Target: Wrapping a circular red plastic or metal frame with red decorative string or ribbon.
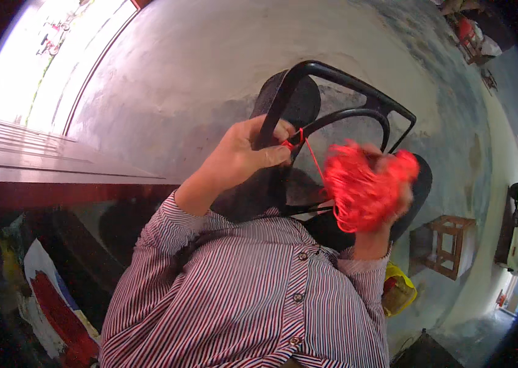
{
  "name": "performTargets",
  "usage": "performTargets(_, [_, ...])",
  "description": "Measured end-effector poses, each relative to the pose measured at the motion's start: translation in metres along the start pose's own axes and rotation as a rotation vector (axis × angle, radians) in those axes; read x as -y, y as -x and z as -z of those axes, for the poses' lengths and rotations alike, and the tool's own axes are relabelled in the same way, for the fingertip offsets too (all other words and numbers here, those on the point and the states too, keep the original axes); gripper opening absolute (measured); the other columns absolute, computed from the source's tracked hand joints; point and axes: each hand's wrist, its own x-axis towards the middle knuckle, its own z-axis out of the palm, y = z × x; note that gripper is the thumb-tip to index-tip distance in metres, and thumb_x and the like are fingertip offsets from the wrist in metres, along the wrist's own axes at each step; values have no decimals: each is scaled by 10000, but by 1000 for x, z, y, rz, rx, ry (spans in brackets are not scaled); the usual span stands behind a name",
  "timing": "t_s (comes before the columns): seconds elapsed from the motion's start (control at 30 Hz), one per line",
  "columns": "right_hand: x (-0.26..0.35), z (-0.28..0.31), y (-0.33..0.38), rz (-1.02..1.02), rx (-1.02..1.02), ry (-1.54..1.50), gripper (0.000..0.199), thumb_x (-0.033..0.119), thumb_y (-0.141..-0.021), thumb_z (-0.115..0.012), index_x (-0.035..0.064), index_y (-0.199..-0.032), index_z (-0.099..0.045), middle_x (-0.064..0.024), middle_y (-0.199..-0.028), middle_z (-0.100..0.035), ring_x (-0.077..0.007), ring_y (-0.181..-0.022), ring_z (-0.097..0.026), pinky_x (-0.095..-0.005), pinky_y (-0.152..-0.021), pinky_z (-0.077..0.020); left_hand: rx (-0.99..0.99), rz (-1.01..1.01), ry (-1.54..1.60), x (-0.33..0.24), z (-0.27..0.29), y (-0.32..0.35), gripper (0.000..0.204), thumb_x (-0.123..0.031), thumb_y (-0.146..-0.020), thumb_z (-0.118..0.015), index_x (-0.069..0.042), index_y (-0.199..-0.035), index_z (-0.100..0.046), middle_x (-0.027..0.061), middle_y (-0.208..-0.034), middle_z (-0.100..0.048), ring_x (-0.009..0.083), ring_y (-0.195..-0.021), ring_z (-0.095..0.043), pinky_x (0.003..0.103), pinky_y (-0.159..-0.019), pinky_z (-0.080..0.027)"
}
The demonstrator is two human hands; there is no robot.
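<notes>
A loose bundle of bright red plastic cord (366,187) is in the right hand (388,196), whose fingers are closed around it, in front of the black metal chair frame (338,76). From the bundle one thin red strand (313,156) goes up to the left hand (243,153). This hand has its fingers and thumb pressed together on the strand, at a black tube of the frame. Under the arms is a striped shirt (253,294). A small wooden stool (446,245) stands on the grey floor (198,61), to the right.
</notes>
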Motion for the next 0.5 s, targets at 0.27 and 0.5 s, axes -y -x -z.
performTargets(0.27, [35, -15, 26, 55, 522, -76, 553, 641, -849, -494, 108, -960, -395, -21, -552, -510, -179, -454, -477, -396, -721, -416, -14, -9, 104, 1, 14, -4, 346, -78, -868, -613, -29, -1161, -437, 76, -735, -586, 161, -590, -587, 270, -563, -478])
performTargets(0.5, [38, -15, 36, 75, 317, -69, 499, 571, -902, -468, 82, -972, -402, -15, -594, -515, -142, -469, -449, -347, -634, -385, -78, -43, 143, 11, 16, -4, 245, -59, -871, -593, -38, -1081, -468, 82, -730, -590, 166, -587, -591, 280, -561, -484])
